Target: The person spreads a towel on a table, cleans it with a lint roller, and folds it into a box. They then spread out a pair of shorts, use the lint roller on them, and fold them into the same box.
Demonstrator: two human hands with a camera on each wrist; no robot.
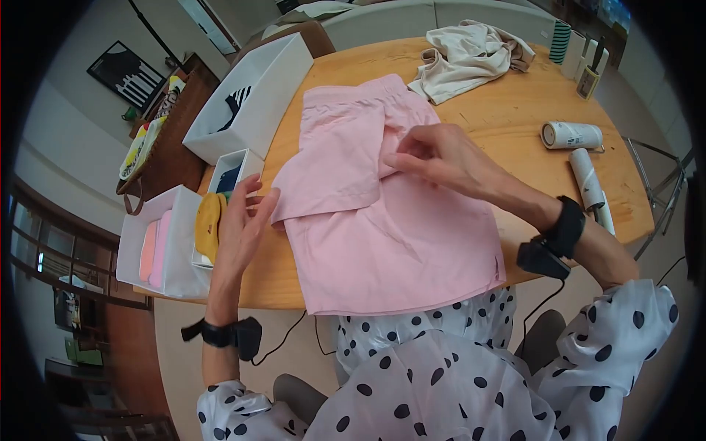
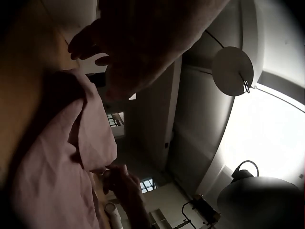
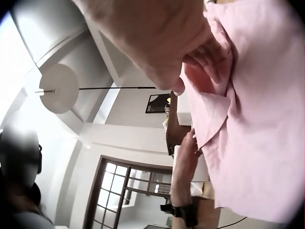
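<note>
Pink shorts [image 1: 397,250] lie on the wooden table, one leg folded over the other part in the head view. The right hand [image 1: 448,158] is over the middle of the shorts, its fingers curled at the fold; in the right wrist view its fingertips [image 3: 209,62] reach into the pink cloth [image 3: 267,95]. At the left edge of the folded leg, the left hand [image 1: 243,224] is raised with fingers spread, beside the cloth. In the left wrist view the left hand [image 2: 124,52] hangs above the pink cloth [image 2: 52,176] with a gap between them.
White boxes [image 1: 276,81] stand along the table's left side, one with pink cloth rolls [image 1: 156,250]. A yellow item [image 1: 208,226] sits in a small box. Cream cloth [image 1: 474,59] lies at the back. Two lint rollers [image 1: 572,136] rest at the right.
</note>
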